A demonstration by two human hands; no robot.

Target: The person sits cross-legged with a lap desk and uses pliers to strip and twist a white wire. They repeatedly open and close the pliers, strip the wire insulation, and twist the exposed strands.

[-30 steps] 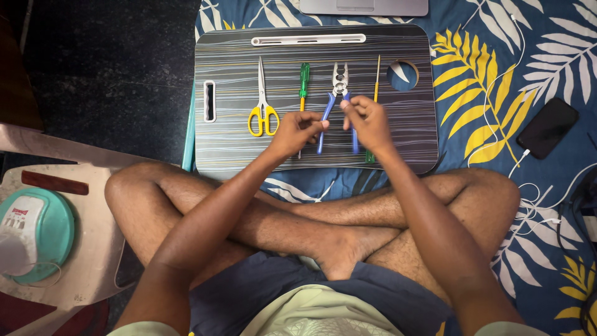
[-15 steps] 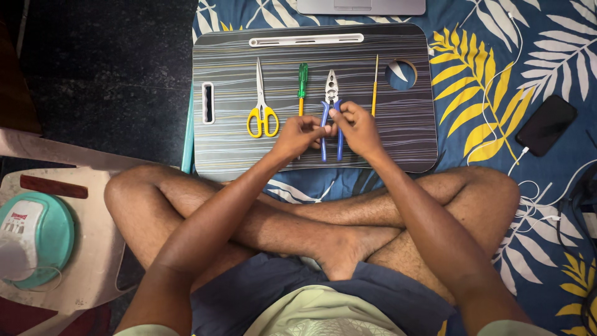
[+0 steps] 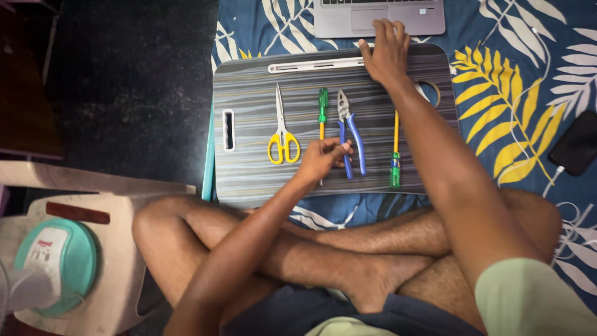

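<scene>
On a striped grey lap table [image 3: 249, 168] lie four tools in a row: yellow-handled scissors [image 3: 282, 140], a green-handled screwdriver [image 3: 322, 112], blue-handled pliers [image 3: 349, 130] and a thin yellow screwdriver with a green tip [image 3: 395, 149]. My left hand [image 3: 321, 158] rests on the table with fingers curled at the pliers' handles and the lower end of the green screwdriver. My right hand [image 3: 387, 53] reaches to the far edge of the table, fingers spread, touching the front edge of a grey laptop [image 3: 379, 17].
A blue bedsheet with leaf print [image 3: 516, 87] lies under the table. A black phone [image 3: 575, 143] with a white cable sits at the right. A teal and white fan [image 3: 46, 267] on a plastic stool is at the lower left. My crossed legs are below the table.
My right hand left the pliers and stretched forward to the laptop's edge. The pliers now lie flat on the table. The view has drawn closer to the table.
</scene>
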